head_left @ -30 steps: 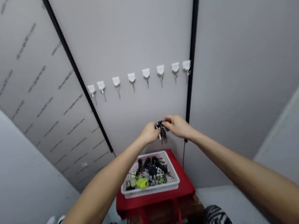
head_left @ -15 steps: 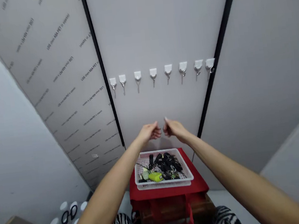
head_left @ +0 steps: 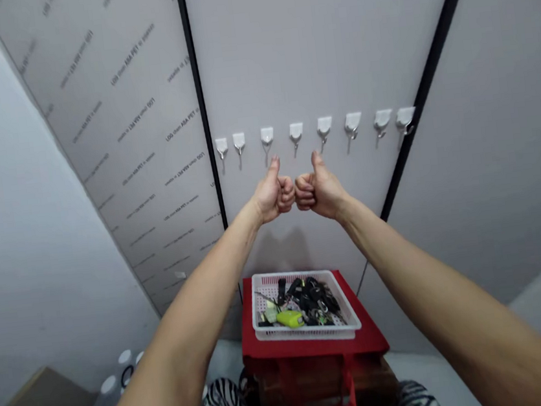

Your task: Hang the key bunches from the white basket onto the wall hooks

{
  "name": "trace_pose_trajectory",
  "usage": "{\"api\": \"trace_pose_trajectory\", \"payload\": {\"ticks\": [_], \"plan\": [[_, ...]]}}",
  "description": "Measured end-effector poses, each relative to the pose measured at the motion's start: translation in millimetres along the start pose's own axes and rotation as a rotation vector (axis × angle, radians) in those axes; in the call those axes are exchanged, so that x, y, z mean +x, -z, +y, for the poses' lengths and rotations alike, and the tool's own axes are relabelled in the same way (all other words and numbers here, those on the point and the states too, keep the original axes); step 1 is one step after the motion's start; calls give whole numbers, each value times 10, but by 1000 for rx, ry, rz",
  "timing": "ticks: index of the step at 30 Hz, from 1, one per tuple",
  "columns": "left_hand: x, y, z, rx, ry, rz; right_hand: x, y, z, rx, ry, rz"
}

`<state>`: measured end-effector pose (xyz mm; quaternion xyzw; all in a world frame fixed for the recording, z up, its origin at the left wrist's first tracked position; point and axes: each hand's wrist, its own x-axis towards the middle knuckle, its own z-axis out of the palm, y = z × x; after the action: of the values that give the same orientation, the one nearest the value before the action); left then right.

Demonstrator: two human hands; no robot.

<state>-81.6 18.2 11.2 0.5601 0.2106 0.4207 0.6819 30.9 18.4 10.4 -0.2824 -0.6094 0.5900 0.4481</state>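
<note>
My left hand (head_left: pixel 275 192) and my right hand (head_left: pixel 320 189) are raised side by side in front of the panel, knuckles almost touching. Each has its fingers curled into a fist with the thumb pointing up; nothing shows in either. Just above the thumbs runs a row of several white wall hooks (head_left: pixel 296 132), with nothing hanging on them. Below my hands, a white plastic basket (head_left: pixel 310 337) holds a pile of black key fobs and keys (head_left: pixel 313 296). A bright yellow-green fob (head_left: pixel 290 319) lies at its front.
The basket stands on a red cloth-like cover (head_left: pixel 373 331) over a brown box (head_left: pixel 316 390) between my knees. Black strips (head_left: pixel 200 94) edge the grey panel (head_left: pixel 330 40). At lower left are a cardboard piece (head_left: pixel 53 397) and a grey item with white dots (head_left: pixel 107 394).
Both hands have risen from just above the basket to just under the hooks, closing into fists with thumbs up. The view has shifted slightly left. The basket's contents look the same.
</note>
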Motion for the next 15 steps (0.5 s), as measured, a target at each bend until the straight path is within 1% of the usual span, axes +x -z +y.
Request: {"api": "trace_pose_trajectory", "payload": {"ticks": [7, 9, 10, 12, 14, 15], "plan": [[5, 87, -41, -31, 39, 24, 49, -14, 67, -45, -16, 3], [-24, 113, -134, -25, 37, 51, 36, -18, 150, -85, -9, 10], [-59, 136, -225, -17, 38, 75, 6, -20, 232, -116, -7, 23], [-181, 211, -508, 29, 57, 155, -114, -15, 491, -239, -23, 61], [-368, 323, -892, 136, 109, 273, -314, 4, 853, -456, -69, 56], [-476, 387, -1098, 212, 139, 334, -431, 19, 1053, -590, -103, 4]]}}
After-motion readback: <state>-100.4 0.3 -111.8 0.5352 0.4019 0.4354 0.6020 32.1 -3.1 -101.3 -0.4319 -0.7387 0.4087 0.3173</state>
